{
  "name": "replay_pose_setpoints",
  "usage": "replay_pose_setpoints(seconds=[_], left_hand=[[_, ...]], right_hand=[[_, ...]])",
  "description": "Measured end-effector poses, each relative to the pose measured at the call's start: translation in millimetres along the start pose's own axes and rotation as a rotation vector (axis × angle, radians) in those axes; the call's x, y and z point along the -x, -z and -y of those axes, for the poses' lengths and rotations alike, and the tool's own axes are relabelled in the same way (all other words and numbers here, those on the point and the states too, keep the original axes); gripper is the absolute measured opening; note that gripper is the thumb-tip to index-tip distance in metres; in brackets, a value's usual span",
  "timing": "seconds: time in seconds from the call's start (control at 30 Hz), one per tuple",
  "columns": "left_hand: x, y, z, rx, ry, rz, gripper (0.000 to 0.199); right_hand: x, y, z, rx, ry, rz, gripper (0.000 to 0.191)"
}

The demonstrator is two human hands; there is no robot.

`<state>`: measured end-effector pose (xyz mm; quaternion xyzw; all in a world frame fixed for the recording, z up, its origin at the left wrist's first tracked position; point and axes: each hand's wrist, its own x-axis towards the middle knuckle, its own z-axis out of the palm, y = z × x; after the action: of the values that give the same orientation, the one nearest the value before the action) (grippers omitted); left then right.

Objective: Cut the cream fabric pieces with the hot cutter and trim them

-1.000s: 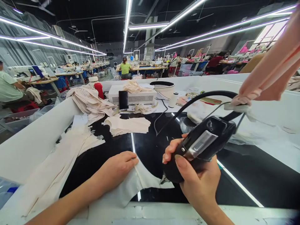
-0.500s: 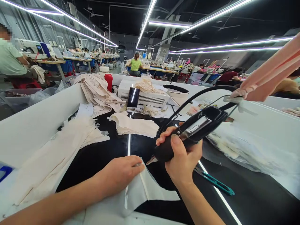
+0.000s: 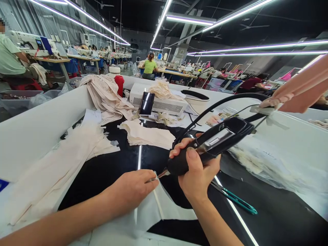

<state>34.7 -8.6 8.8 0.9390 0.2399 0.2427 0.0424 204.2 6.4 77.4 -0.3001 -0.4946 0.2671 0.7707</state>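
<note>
My right hand (image 3: 198, 171) is wrapped round a black corded handheld tool (image 3: 212, 140), its thumb along the near side. The tool slants down to the left, and its pointed metal tip (image 3: 164, 173) is at the edge of a white fabric piece (image 3: 169, 206), by my left fingertips. Whether the tip touches the fabric I cannot tell. My left hand (image 3: 134, 188) pinches the top corner of that piece, which has a narrow raised strip running down it. A small greyish thing shows between the left thumb and forefinger, too small to name.
Teal-handled tweezers (image 3: 238, 200) lie right of my right hand. Stacked cream fabric pieces (image 3: 148, 135) lie ahead, with more fabric (image 3: 51, 164) at left. Behind are a phone (image 3: 147, 103) and a vented white box (image 3: 166, 104). A plastic bag (image 3: 266, 164) lies right. People sit farther off.
The tool's metal tip has come down left to the fabric corner beside my left fingertips. My left hand keeps its pinch. The camera view has shifted slightly.
</note>
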Motion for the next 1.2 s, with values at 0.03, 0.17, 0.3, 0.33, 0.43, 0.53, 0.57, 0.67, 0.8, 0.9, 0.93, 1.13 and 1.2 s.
replay_pose_setpoints(seconds=[0.03,0.17,0.3,0.33,0.43,0.53,0.57,0.67,0.8,0.9,0.93,1.13,1.2], left_hand=[[0.2,-0.5,0.2,0.001,-0.001,-0.005,0.028],[1.1,-1.7,1.0,0.011,-0.012,-0.030,0.030],[1.9,-1.1,1.8,0.002,-0.014,-0.031,0.033],[2.2,-1.0,2.0,-0.002,-0.016,-0.029,0.033],[2.7,-0.2,2.2,-0.006,-0.020,-0.026,0.033],[2.6,1.2,1.6,-0.012,-0.011,-0.021,0.032],[2.5,1.7,1.4,-0.017,-0.008,-0.020,0.031],[2.5,1.7,1.5,-0.022,-0.010,-0.005,0.031],[4.1,-1.6,4.6,-0.016,-0.025,-0.008,0.035],[5.2,-1.4,7.5,-0.013,-0.037,0.000,0.037],[5.1,0.0,7.9,-0.017,-0.050,-0.003,0.036],[-3.6,15.5,-1.2,0.016,-0.078,-0.024,0.028],[-7.6,17.5,-6.3,0.072,-0.048,0.031,0.025]], right_hand=[[0.2,0.0,-0.2,0.011,0.001,0.003,0.031],[0.8,0.0,2.1,0.027,-0.021,0.001,0.028],[1.9,1.4,8.3,-0.001,-0.009,-0.024,0.029],[2.3,1.9,9.7,-0.004,-0.001,-0.032,0.029],[4.0,3.2,12.5,0.002,0.001,-0.041,0.030],[5.9,4.1,12.6,0.007,-0.006,-0.038,0.030],[6.6,4.3,12.3,0.005,-0.007,-0.035,0.030],[8.8,5.1,11.0,0.008,-0.007,-0.023,0.031],[10.6,6.1,10.4,0.053,-0.003,-0.009,0.025],[9.9,6.8,13.3,0.063,-0.008,-0.011,0.022],[9.4,7.2,15.0,0.058,-0.008,-0.016,0.024],[9.6,13.1,26.3,0.036,0.009,-0.032,0.030],[11.0,15.4,27.5,0.044,0.003,-0.038,0.029]])
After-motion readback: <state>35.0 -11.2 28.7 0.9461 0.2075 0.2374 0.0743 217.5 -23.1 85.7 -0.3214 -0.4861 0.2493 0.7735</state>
